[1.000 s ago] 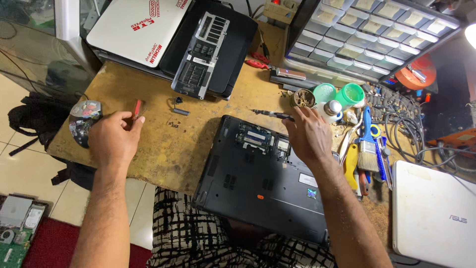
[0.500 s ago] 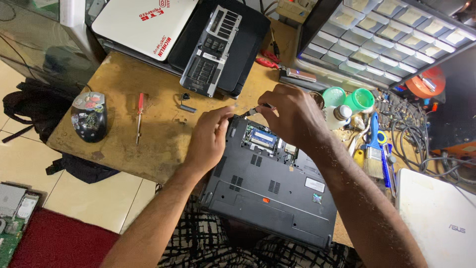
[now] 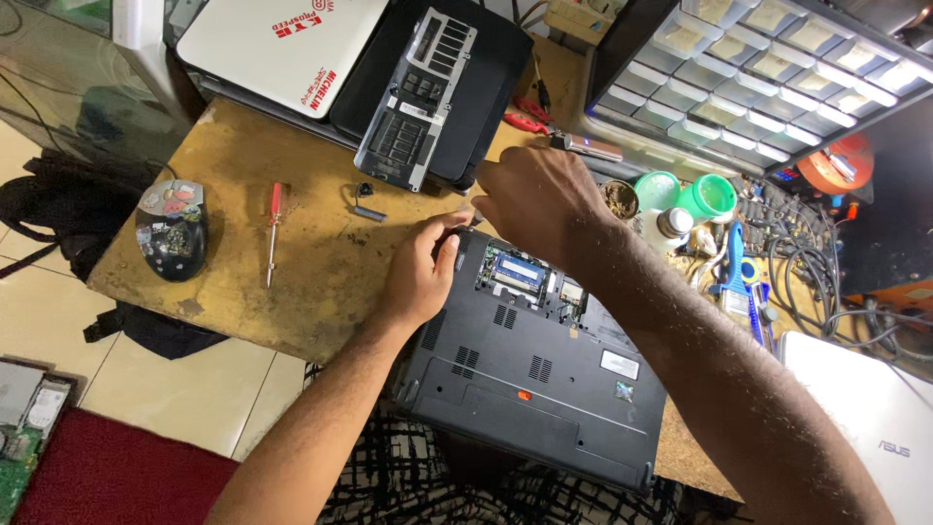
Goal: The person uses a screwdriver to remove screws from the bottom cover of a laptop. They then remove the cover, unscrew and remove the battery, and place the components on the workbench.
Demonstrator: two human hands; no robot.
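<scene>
A black laptop (image 3: 525, 389) lies bottom up at the table's near edge, with an open bay showing a green memory module (image 3: 515, 272). My left hand (image 3: 423, 272) grips the laptop's far left corner, fingers curled on the edge. My right hand (image 3: 544, 209) hovers over the same corner, closed around a thin dark tool whose tip just shows below the fingers. A red-handled screwdriver (image 3: 273, 233) lies loose on the wooden table (image 3: 292, 292) to the left.
A sticker-covered mouse (image 3: 171, 228) sits at the far left. A grey cover panel (image 3: 416, 97) rests on another black laptop (image 3: 496, 58) beside a white one (image 3: 282, 49). A drawer organizer (image 3: 777, 78), green lids (image 3: 709, 194), cables and tools crowd the right.
My left hand left the red screwdriver on the table and moved right onto the laptop's corner. My right hand moved left with the thin tool to that corner.
</scene>
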